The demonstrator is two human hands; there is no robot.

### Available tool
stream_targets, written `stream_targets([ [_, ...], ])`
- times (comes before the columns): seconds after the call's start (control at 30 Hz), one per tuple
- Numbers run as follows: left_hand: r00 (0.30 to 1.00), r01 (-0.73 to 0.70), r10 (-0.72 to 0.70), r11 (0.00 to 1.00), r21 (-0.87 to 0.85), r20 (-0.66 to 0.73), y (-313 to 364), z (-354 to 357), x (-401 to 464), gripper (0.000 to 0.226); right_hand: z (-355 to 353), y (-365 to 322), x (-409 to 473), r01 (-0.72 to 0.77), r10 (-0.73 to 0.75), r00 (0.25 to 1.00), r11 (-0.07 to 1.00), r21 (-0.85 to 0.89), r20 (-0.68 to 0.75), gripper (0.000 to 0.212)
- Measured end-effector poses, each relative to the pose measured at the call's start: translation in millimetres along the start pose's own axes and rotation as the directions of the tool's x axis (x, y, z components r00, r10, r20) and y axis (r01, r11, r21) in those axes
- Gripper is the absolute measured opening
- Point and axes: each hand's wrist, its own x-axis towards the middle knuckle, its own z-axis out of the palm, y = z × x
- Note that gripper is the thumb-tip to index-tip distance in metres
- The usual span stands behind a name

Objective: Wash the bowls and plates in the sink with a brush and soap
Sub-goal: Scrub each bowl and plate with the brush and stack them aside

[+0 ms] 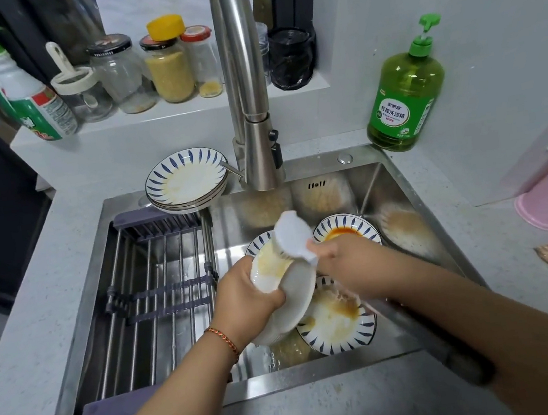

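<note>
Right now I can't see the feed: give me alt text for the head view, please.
Over a steel sink, the left hand grips a stained white plate while the right hand holds a white brush against it. More dirty blue-patterned plates lie in the basin; a stack sits at the back rim beside the faucet, green soap bottle at right.

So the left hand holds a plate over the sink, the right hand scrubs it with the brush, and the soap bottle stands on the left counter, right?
Not quite. In the head view the soap bottle stands on the right counter, behind the sink. The left hand does hold the plate, and the right hand holds the brush on it.
</note>
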Motion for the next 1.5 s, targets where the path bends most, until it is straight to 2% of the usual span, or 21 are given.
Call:
stream_targets([
  [0.1,0.999,-0.035,0.034,0.999,0.036,0.027,5,-3,-2,0.036,-15,7,9,-0.126,0.128,0.99,0.991,0.036,-0.051,0.034],
  [0.2,0.999,-0.036,0.035,0.999,0.023,0.032,6,-3,-1,0.037,-6,1,-1,-0.014,0.014,1.0,1.0,-0.007,-0.018,0.037],
  [0.27,0.999,-0.026,0.026,1.0,-0.005,0.033,7,-1,-1,0.037,7,-8,-11,0.097,-0.091,0.994,0.99,-0.104,0.061,0.044],
  [0.33,0.999,-0.016,0.018,0.999,-0.031,0.046,7,0,-2,0.034,10,-9,-9,0.131,-0.116,0.988,0.98,-0.147,0.104,0.045],
  [0.5,1.0,0.011,-0.011,0.998,-0.057,0.004,3,-4,-1,0.035,-11,8,9,-0.069,0.07,0.997,0.995,0.066,-0.019,0.028],
  [0.6,0.996,0.075,-0.084,0.978,-0.195,-0.039,-2,-9,2,0.035,-9,24,12,-0.213,0.221,0.975,0.915,0.341,0.017,0.027],
  [0.7,0.982,0.127,-0.172,0.915,-0.384,-0.083,-2,-11,4,0.043,4,34,7,-0.218,0.239,0.971,0.83,0.514,0.025,0.029],
  [0.8,0.96,0.147,-0.258,0.788,-0.598,-0.104,2,-8,4,0.037,20,40,9,-0.135,0.226,0.972,0.773,0.62,-0.07,0.026],
  [0.9,0.942,0.143,-0.321,0.641,-0.754,-0.095,6,-2,4,0.033,33,48,16,-0.109,0.274,0.948,0.761,0.64,-0.164,0.036],
  [0.97,0.936,0.149,-0.346,0.559,-0.816,-0.066,8,3,2,0.032,35,49,19,-0.12,0.284,0.946,0.75,0.651,-0.153,0.036],
  [1.03,0.941,0.163,-0.336,0.539,-0.827,-0.033,6,5,-1,0.033,33,50,19,-0.134,0.273,0.956,0.733,0.667,-0.108,0.034],
  [1.17,0.958,0.246,-0.271,0.613,-0.751,0.093,-6,-5,1,0.062,22,58,18,-0.144,0.237,0.969,0.767,0.625,-0.068,0.034],
  [1.23,0.954,0.291,-0.259,0.691,-0.662,0.149,-7,-12,4,0.063,14,60,19,-0.106,0.185,0.979,0.824,0.556,-0.087,0.039],
  [1.4,0.948,0.281,-0.181,0.86,-0.427,0.26,8,-26,19,0.056,-10,49,22,-0.011,0.04,0.994,0.965,0.261,-0.106,0.08],
  [1.5,0.942,0.214,-0.13,0.943,-0.254,0.309,22,-33,29,0.052,-18,39,24,0.011,-0.005,0.994,0.999,0.053,-0.112,0.098],
])
